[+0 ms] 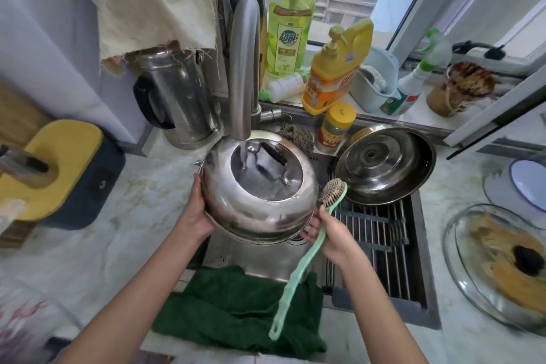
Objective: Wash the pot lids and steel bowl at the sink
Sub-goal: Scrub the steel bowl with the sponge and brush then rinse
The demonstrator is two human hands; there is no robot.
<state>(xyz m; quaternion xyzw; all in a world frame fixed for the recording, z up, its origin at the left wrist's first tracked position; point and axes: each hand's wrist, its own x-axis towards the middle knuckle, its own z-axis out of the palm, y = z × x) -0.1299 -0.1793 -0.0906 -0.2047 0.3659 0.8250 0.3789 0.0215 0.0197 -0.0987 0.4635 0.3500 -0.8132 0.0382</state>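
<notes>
L hand (197, 212) curls round the left rim of the steel lid (260, 207), held between both grips under the running tap (243, 68), over the sink (266, 257). R hand (334, 233) wraps the green brush (292, 278), fingertips propping the lid's rim. Step, prob.: rinsing. Next: bristles onto dome, L steadying. 2nd steel lid (384, 165) waits beyond R grip, on rack (375, 233).

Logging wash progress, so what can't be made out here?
Head view:
- Sink floor: mostly hidden by the held lid.
- Lid's underside: faces away.
- Right hand, gripping the brush: fingertips partly behind lid's rim.
- Glass lid: blurred, cut off by right edge.
</notes>
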